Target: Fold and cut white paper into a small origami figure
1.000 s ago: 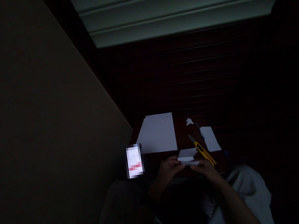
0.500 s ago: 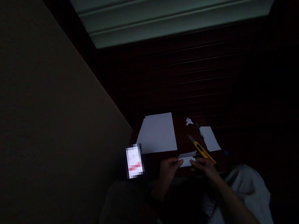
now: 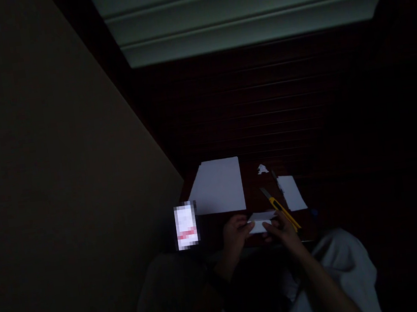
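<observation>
Between my two hands is a small folded piece of white paper, held just above the table's near edge. My left hand pinches its left end, thumb on the front. My right hand grips the right end, with the thumb on the lower flap and a finger at the upper corner. A crease runs across the paper, and its upper part leans back. Just behind my right hand lies a yellow utility knife, its blade pointing away to the left.
White sheets lie on the dark table at the left. A small folded paper shape, a pen, a smaller white sheet and a blue round item are to the right. A lit, blurred screen stands at the left edge.
The upper flap of the paper now stands more open above the crease. My right index finger has risen to its upper right corner, while my left hand stays nearly in place.
</observation>
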A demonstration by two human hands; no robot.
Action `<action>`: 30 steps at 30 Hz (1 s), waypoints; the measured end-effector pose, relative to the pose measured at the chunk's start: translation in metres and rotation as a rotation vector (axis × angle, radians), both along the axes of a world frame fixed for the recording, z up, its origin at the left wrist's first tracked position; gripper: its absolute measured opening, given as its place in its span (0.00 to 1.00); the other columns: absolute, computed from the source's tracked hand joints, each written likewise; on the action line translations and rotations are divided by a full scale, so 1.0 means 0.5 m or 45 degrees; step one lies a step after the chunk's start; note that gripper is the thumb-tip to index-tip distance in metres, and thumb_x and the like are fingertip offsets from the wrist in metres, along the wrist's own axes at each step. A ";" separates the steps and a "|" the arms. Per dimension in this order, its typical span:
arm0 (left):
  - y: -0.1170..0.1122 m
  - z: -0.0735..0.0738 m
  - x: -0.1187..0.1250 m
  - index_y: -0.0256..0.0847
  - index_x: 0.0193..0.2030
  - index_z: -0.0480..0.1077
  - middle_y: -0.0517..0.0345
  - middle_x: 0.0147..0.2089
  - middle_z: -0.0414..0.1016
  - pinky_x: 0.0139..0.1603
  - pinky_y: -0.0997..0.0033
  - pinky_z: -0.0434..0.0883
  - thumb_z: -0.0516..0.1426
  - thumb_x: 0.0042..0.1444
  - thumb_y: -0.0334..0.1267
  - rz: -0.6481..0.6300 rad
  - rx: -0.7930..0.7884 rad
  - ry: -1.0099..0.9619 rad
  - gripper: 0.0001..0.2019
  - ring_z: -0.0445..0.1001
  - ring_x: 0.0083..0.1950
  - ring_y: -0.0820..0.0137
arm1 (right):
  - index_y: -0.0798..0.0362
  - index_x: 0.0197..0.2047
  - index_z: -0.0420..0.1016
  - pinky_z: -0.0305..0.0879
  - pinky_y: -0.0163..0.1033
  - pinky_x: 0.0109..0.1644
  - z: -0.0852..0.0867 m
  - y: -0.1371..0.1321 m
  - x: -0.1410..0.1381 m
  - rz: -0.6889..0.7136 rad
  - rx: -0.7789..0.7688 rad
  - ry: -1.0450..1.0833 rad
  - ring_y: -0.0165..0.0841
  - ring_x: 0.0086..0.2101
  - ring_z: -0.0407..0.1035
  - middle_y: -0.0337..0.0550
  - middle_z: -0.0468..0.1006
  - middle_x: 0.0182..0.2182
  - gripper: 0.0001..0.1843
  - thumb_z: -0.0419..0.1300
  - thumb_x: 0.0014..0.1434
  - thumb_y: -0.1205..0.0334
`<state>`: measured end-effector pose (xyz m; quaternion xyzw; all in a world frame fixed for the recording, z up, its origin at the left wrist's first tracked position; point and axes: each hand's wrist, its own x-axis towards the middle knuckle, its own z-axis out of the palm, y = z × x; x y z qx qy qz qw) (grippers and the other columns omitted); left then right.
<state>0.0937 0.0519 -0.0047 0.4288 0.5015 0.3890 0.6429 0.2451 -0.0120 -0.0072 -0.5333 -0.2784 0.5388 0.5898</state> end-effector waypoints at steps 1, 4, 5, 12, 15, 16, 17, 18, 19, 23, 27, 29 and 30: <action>0.002 -0.004 0.000 0.36 0.38 0.70 0.51 0.34 0.76 0.30 0.68 0.75 0.68 0.37 0.42 0.003 -0.022 0.014 0.21 0.77 0.34 0.63 | 0.51 0.44 0.67 0.69 0.37 0.25 0.002 0.000 0.001 0.033 -0.016 -0.019 0.35 0.25 0.73 0.41 0.77 0.29 0.26 0.66 0.45 0.47; 0.005 -0.012 0.001 0.35 0.35 0.71 0.50 0.34 0.77 0.30 0.69 0.75 0.69 0.36 0.42 -0.012 -0.056 0.037 0.20 0.77 0.35 0.62 | 0.54 0.39 0.71 0.69 0.36 0.25 0.002 0.001 0.006 0.085 -0.069 -0.057 0.36 0.25 0.73 0.43 0.77 0.27 0.25 0.66 0.44 0.45; 0.005 -0.012 0.001 0.35 0.35 0.72 0.50 0.34 0.77 0.30 0.69 0.75 0.69 0.36 0.42 -0.023 -0.061 0.036 0.20 0.77 0.35 0.62 | 0.54 0.38 0.72 0.69 0.37 0.25 0.001 0.002 0.007 0.085 -0.082 -0.062 0.37 0.25 0.73 0.43 0.77 0.27 0.25 0.66 0.43 0.44; -0.005 0.005 0.002 0.32 0.40 0.72 0.44 0.40 0.77 0.39 0.61 0.76 0.68 0.39 0.41 -0.102 -0.104 -0.144 0.22 0.77 0.40 0.60 | 0.54 0.35 0.73 0.72 0.40 0.29 -0.020 0.006 0.009 -0.007 -0.086 -0.026 0.37 0.26 0.74 0.42 0.78 0.28 0.24 0.68 0.41 0.45; -0.007 0.013 0.001 0.31 0.40 0.72 0.43 0.39 0.77 0.40 0.59 0.76 0.69 0.39 0.40 -0.115 -0.130 -0.174 0.22 0.77 0.39 0.59 | 0.54 0.36 0.73 0.72 0.40 0.30 -0.021 0.004 0.009 0.009 -0.081 -0.008 0.37 0.26 0.74 0.43 0.78 0.29 0.23 0.68 0.42 0.47; -0.007 0.015 0.000 0.31 0.40 0.72 0.43 0.39 0.77 0.40 0.59 0.77 0.69 0.38 0.39 -0.108 -0.139 -0.171 0.22 0.77 0.39 0.59 | 0.54 0.36 0.73 0.72 0.41 0.30 -0.020 0.004 0.009 0.013 -0.080 -0.011 0.37 0.26 0.74 0.43 0.78 0.29 0.23 0.68 0.42 0.46; -0.008 0.016 -0.001 0.31 0.40 0.72 0.43 0.38 0.77 0.40 0.59 0.77 0.69 0.38 0.39 -0.099 -0.146 -0.172 0.22 0.77 0.38 0.59 | 0.54 0.37 0.73 0.72 0.41 0.30 -0.018 0.003 0.009 0.014 -0.081 -0.018 0.37 0.26 0.74 0.42 0.78 0.28 0.23 0.68 0.42 0.46; -0.009 0.018 -0.001 0.31 0.39 0.71 0.44 0.38 0.77 0.40 0.59 0.77 0.69 0.38 0.38 -0.094 -0.157 -0.176 0.22 0.77 0.39 0.59 | 0.54 0.36 0.73 0.72 0.40 0.29 -0.017 0.003 0.009 0.014 -0.082 -0.027 0.37 0.25 0.74 0.42 0.78 0.27 0.23 0.68 0.42 0.46; -0.009 0.019 -0.002 0.31 0.39 0.71 0.44 0.38 0.77 0.40 0.58 0.77 0.69 0.38 0.38 -0.084 -0.170 -0.184 0.21 0.77 0.39 0.59 | 0.54 0.36 0.73 0.72 0.40 0.29 -0.016 0.003 0.010 0.016 -0.080 -0.035 0.37 0.25 0.73 0.42 0.78 0.26 0.23 0.67 0.42 0.46; -0.011 0.024 -0.005 0.31 0.38 0.71 0.43 0.40 0.76 0.40 0.58 0.76 0.70 0.36 0.35 -0.032 -0.225 -0.209 0.20 0.77 0.39 0.59 | 0.54 0.36 0.74 0.71 0.40 0.28 -0.014 0.002 0.009 0.033 -0.054 -0.065 0.37 0.24 0.73 0.43 0.78 0.26 0.23 0.67 0.43 0.45; -0.010 0.026 -0.005 0.32 0.36 0.72 0.44 0.39 0.76 0.40 0.59 0.76 0.70 0.36 0.34 -0.018 -0.265 -0.170 0.19 0.77 0.39 0.59 | 0.54 0.34 0.74 0.70 0.41 0.28 -0.010 0.001 0.008 0.035 -0.082 -0.086 0.39 0.24 0.74 0.43 0.78 0.26 0.23 0.67 0.41 0.44; -0.010 0.025 -0.006 0.32 0.36 0.72 0.44 0.39 0.77 0.40 0.59 0.76 0.70 0.37 0.34 -0.017 -0.264 -0.170 0.19 0.77 0.40 0.59 | 0.53 0.33 0.74 0.70 0.42 0.28 -0.009 0.000 0.008 0.038 -0.092 -0.079 0.40 0.25 0.74 0.43 0.78 0.26 0.23 0.67 0.41 0.43; -0.010 0.024 -0.006 0.32 0.36 0.72 0.44 0.39 0.76 0.40 0.59 0.76 0.70 0.37 0.34 -0.011 -0.261 -0.173 0.19 0.77 0.40 0.59 | 0.54 0.33 0.74 0.70 0.42 0.28 -0.009 0.000 0.008 0.039 -0.091 -0.075 0.40 0.25 0.74 0.43 0.78 0.26 0.23 0.67 0.41 0.43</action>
